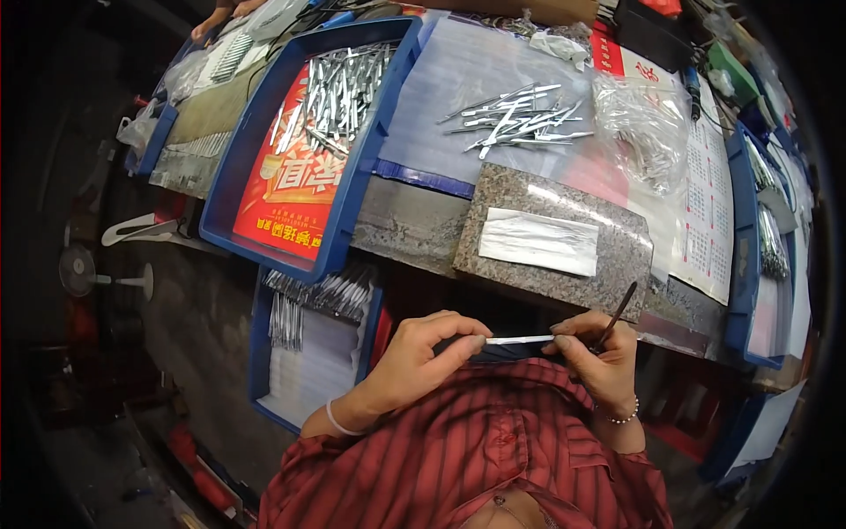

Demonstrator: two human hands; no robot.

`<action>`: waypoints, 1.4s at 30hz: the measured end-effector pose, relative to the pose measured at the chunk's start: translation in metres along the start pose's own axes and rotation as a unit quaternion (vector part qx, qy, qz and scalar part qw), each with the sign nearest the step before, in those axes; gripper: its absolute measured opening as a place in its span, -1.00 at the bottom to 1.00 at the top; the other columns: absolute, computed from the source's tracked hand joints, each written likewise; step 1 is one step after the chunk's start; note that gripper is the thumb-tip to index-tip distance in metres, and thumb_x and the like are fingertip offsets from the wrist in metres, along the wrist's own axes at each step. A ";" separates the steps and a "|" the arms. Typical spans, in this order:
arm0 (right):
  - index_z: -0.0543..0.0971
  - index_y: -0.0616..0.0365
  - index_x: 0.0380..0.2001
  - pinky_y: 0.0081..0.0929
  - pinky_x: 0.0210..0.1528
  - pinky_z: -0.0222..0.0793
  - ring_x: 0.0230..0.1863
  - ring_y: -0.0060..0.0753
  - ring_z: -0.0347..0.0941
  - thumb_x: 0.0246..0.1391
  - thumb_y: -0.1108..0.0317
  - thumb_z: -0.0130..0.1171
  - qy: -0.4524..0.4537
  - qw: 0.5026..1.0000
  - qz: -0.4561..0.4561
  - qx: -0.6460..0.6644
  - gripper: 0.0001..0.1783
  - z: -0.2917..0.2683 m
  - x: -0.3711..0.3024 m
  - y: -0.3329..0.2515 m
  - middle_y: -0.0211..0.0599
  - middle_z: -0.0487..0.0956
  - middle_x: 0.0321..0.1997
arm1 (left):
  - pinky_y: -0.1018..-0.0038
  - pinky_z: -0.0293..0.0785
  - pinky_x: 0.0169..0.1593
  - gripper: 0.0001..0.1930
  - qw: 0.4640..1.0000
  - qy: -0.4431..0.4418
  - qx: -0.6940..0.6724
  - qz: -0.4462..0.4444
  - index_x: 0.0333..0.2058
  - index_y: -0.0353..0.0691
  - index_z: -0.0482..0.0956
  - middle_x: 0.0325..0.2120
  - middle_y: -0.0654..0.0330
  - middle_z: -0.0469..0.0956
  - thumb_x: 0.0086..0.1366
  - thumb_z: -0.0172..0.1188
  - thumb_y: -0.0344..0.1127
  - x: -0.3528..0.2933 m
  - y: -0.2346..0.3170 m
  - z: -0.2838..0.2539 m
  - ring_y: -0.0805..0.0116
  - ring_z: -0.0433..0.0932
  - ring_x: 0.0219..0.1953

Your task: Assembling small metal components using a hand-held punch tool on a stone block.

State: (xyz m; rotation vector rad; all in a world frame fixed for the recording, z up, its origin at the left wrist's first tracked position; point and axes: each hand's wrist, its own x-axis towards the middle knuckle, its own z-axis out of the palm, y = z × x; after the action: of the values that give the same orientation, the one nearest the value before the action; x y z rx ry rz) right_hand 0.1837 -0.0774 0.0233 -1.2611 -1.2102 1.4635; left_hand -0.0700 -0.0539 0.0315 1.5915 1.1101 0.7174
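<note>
Nearside of stone slab (621, 240): left hand (426, 354), right hand (608, 363) pinch closed on 1 white rod (520, 339); right also holds dark stick (627, 302). Likely steadying step; next needs even grip.

Grey workbench (410, 220) beneath blue tray (388, 97), speckled slab (617, 247), plastic sheet (432, 79).

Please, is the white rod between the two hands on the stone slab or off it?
Off it: the left hand and right hand hold the rod between them, near the red shirt, apart from the slab.
</note>
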 end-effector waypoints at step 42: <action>0.56 0.20 -0.23 -0.27 -0.35 0.48 -0.40 -0.03 0.58 0.19 0.24 0.14 -0.304 0.931 -0.098 -0.175 -0.76 0.042 0.033 0.024 -0.04 0.60 -0.43 | 0.31 0.45 -0.34 -0.95 0.864 0.349 0.348 -0.102 -0.38 -0.29 0.55 -0.45 0.07 0.53 0.17 0.23 -0.51 -0.125 -0.141 -0.092 0.12 0.53 -0.41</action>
State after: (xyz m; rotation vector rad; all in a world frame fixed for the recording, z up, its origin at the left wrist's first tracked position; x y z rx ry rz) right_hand 0.1377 -0.0554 -0.0048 -0.8799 -2.0215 1.5865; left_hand -0.2425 -0.1236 -0.0650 1.7884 2.2369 0.8255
